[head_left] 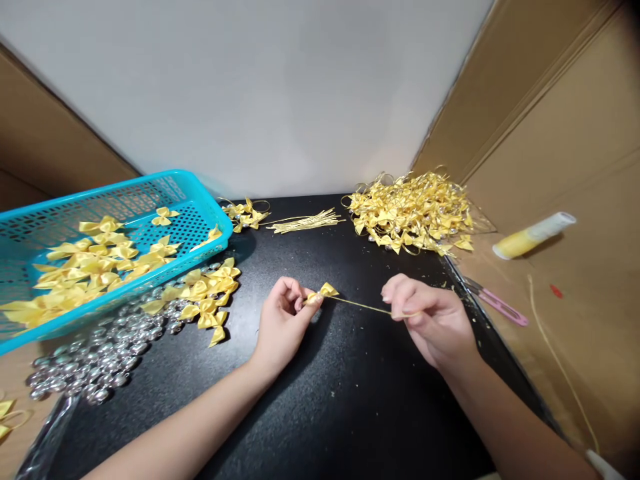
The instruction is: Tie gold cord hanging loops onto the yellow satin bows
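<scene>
Pinched between the thumb and fingers of my left hand [286,321] is a yellow ribbon bow [329,289]. A thin gold cord [363,305] stretches from the bow to my right hand [434,319], which grips its other end between thumb and fingertips. Both hands are above the black tabletop, a short way apart. Whether a bell sits behind the bow is hidden by my left fingers. Left of my left hand lie loose yellow bows [206,311] beside a heap of shiny silver bells or beads [95,357].
A blue basket [197,193] with yellow bows stands at the left. At the back lie a bundle of gold cords [305,222], a few corded bows [246,215] and a large heap of them [410,210]. Pink-handled snips [503,310] and a yellow-white roll [534,236] are at right.
</scene>
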Demonstrator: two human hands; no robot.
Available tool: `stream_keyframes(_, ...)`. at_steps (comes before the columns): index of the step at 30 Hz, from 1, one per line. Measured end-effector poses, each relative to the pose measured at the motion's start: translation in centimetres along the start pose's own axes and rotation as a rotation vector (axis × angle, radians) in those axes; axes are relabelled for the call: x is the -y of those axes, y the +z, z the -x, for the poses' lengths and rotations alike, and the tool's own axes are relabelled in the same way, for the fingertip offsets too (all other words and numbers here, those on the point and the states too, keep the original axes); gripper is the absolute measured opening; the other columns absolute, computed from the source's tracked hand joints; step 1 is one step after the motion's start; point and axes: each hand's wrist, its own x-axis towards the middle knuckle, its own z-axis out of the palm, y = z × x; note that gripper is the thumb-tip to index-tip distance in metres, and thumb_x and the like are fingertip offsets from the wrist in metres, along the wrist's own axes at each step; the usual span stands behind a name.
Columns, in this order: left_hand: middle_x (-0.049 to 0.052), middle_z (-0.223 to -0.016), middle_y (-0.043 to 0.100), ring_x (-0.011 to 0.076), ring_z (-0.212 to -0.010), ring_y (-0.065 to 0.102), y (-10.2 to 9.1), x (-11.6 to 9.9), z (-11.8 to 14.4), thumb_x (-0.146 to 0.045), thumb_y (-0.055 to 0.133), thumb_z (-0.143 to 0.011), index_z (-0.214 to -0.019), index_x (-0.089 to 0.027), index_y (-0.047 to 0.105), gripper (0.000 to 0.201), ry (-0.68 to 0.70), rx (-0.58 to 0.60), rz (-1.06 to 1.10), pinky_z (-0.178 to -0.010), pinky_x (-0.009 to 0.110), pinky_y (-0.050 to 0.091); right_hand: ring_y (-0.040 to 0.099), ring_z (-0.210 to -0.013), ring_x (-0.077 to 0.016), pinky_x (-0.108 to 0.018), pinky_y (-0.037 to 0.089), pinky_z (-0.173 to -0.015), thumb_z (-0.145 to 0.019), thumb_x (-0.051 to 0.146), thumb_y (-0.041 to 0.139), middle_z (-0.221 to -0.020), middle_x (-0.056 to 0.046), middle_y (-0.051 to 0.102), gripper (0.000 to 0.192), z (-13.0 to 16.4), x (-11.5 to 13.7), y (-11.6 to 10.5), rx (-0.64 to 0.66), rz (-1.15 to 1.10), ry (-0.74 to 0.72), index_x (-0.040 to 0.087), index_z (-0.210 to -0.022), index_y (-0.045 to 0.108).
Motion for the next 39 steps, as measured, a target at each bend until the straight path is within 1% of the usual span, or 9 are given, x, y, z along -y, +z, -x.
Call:
stream_keyframes(6,-0.006,-0.064,0.057,0.0072,-0.058,0.049,-0.3,-0.2,-0.4,-0.024,0.077,-0.069,-0.081,-0.018,0.054,0.027,-0.041,-0.014,0.051,-0.058,0.018,0.037,0.054,-0.063,-0.0128,-0.031,0.048,-0.071,-0.081,0.033,0.074,-0.053,0.003,0.058,0.004,-0.5,1.0,-0.2,-0.153,-0.165,0.05,0.032,-0.084,0.076)
stream_keyframes(9,-0.005,-0.065,0.06,0.0068,-0.06,0.051,-0.5,-0.4,-0.9,-0.024,0.08,-0.065,-0.082,-0.018,0.058,0.029,-0.106,-0.021,0.122,-0.057,0.017,0.037,0.053,-0.06,-0.0115,-0.03,0.049,-0.071,-0.078,0.033,0.076,-0.054,0.004,0.056,0.005,-0.6,1.4,-0.4,-0.179,-0.198,0.122,0.029,-0.078,0.074)
stream_keyframes(14,-0.005,-0.065,0.062,0.0058,-0.058,0.051,-0.8,-1.0,-1.7,-0.027,0.086,-0.056,-0.084,-0.017,0.064,0.037,-0.237,-0.034,0.225,-0.054,0.015,0.037,0.051,-0.058,-0.0115,-0.03,0.051,-0.071,-0.073,0.037,0.08,-0.053,0.004,0.05,0.013,-1.0,2.1,-1.1,-0.252,-0.23,0.184,0.029,-0.069,0.071)
stream_keyframes(20,-0.005,-0.067,0.063,0.0055,-0.06,0.053,-0.8,-1.4,-1.8,-0.027,0.089,-0.051,-0.081,-0.017,0.067,0.038,-0.278,-0.053,0.274,-0.053,0.014,0.039,0.051,-0.057,-0.0093,-0.029,0.052,-0.071,-0.067,0.034,0.085,-0.059,0.005,0.054,0.013,-1.1,2.3,-1.9,-0.319,-0.212,0.205,0.036,-0.076,0.074)
stream_keyframes(23,-0.005,-0.069,0.064,0.0056,-0.062,0.055,-1.0,-1.5,-2.0,-0.026,0.09,-0.051,-0.081,-0.018,0.067,0.039,-0.306,-0.077,0.324,-0.054,0.014,0.041,0.054,-0.061,-0.0091,-0.028,0.052,-0.07,-0.069,0.032,0.084,-0.062,0.004,0.06,0.013,-0.9,2.0,-1.9,-0.242,-0.184,0.279,0.034,-0.078,0.075)
stream_keyframes(26,-0.006,-0.065,0.061,0.0035,-0.054,0.049,-1.3,-1.7,-2.5,-0.024,0.091,-0.049,-0.081,-0.018,0.068,0.04,-0.34,-0.076,0.402,-0.051,0.013,0.039,0.058,-0.063,-0.01,-0.027,0.051,-0.067,-0.07,0.029,0.084,-0.065,0.003,0.064,0.012,-0.7,1.9,-1.8,-0.115,-0.164,0.402,0.029,-0.078,0.075)
stream_keyframes(31,-0.006,-0.062,0.06,0.0011,-0.048,0.043,-2.0,-1.9,-3.2,-0.024,0.091,-0.051,-0.089,-0.013,0.073,0.043,-0.373,0.023,0.45,-0.048,0.013,0.036,0.062,-0.066,-0.0102,-0.023,0.051,-0.064,-0.07,0.025,0.083,-0.067,0.001,0.067,0.01,-0.9,2.0,-1.8,0.049,-0.164,0.545,0.022,-0.073,0.073)
stream_keyframes(35,-0.005,-0.057,0.058,0.0028,-0.049,0.044,-2.3,-1.8,-3.4,-0.022,0.09,-0.053,-0.082,-0.014,0.074,0.034,-0.415,0.038,0.43,-0.051,0.015,0.038,0.065,-0.067,-0.0106,-0.023,0.053,-0.064,-0.07,0.021,0.082,-0.072,-0.001,0.071,0.012,-1.1,1.9,-2.1,0.083,-0.167,0.566,0.019,-0.067,0.071)
stream_keyframes(39,-0.006,-0.053,0.052,0.0033,-0.046,0.039,-2.4,-2.2,-3.5,-0.021,0.089,-0.054,-0.074,-0.014,0.072,0.027,-0.377,0.089,0.47,-0.047,0.016,0.036,0.067,-0.064,-0.0104,-0.023,0.054,-0.064,-0.072,0.022,0.079,-0.074,-0.002,0.074,0.01,-1.3,1.4,-2.5,0.122,-0.051,0.682,0.018,-0.071,0.071)
